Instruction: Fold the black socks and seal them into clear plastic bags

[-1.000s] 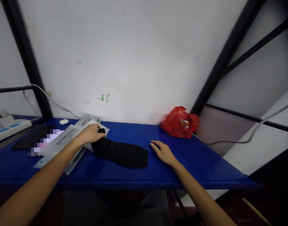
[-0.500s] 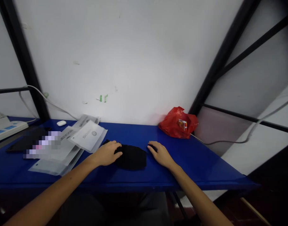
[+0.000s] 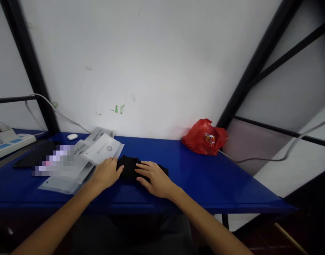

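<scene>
A piece of folded black cloth (image 3: 127, 167) lies flat on the blue table; its exact kind does not show. At its left end is my left hand (image 3: 106, 174), thumb apart from the fingers and touching the cloth's edge. My right hand (image 3: 155, 180) rests palm down over the right part of the cloth, fingers stretched out and slightly spread. That hand hides much of the cloth's right side. Just beyond my left hand lie frosted plastic pouches (image 3: 102, 149) with printed lettering.
At the back right sits a red plastic bag (image 3: 198, 138). A dark tablet-like device (image 3: 32, 156), a blurred-out screen, a small white case (image 3: 72, 136) and a power strip (image 3: 12, 145) are on the left. A cable (image 3: 258, 160) runs off right. Black metal posts frame the wall.
My right hand has moved left from the bare table onto the cloth. My left hand has shifted left to the cloth's left end. The view has turned slightly.
</scene>
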A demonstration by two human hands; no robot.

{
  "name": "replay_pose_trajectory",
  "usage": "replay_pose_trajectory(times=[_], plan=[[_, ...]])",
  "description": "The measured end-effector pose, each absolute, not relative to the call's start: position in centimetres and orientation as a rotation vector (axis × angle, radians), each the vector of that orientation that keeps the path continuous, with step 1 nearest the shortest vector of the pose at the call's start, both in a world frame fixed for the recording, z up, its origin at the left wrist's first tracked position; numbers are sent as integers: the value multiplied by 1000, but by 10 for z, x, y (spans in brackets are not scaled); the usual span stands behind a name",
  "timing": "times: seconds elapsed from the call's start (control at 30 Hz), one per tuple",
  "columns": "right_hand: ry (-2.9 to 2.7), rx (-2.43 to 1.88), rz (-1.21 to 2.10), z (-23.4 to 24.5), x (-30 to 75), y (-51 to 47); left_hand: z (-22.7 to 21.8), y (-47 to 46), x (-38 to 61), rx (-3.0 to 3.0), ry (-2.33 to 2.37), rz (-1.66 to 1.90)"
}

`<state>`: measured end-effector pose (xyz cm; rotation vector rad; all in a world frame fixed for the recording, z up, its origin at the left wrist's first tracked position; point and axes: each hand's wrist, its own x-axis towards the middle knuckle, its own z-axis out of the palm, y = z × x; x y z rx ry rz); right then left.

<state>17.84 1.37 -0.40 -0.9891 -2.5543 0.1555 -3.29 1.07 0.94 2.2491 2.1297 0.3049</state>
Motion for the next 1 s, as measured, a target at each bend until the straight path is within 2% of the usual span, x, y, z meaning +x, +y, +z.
replay_pose_trajectory(times=[0.23,0.47,0.67,0.87,1.0], plan=[[-2507,-1019,162,-12,193,17,17,9,-32,2061,2052,267],[-2457,-1000,135,-20,194,19,7,13,-20,1977,1911,570],[-2337,-1051,181,-16,212,24,7,16,-2,1931,1983,751],[-2081,-1281,133,-24,260,34,23,10,4,2122,2101,807],[-2060,-1327,106,-36,272,37,23,-3,29,2493,1973,762]])
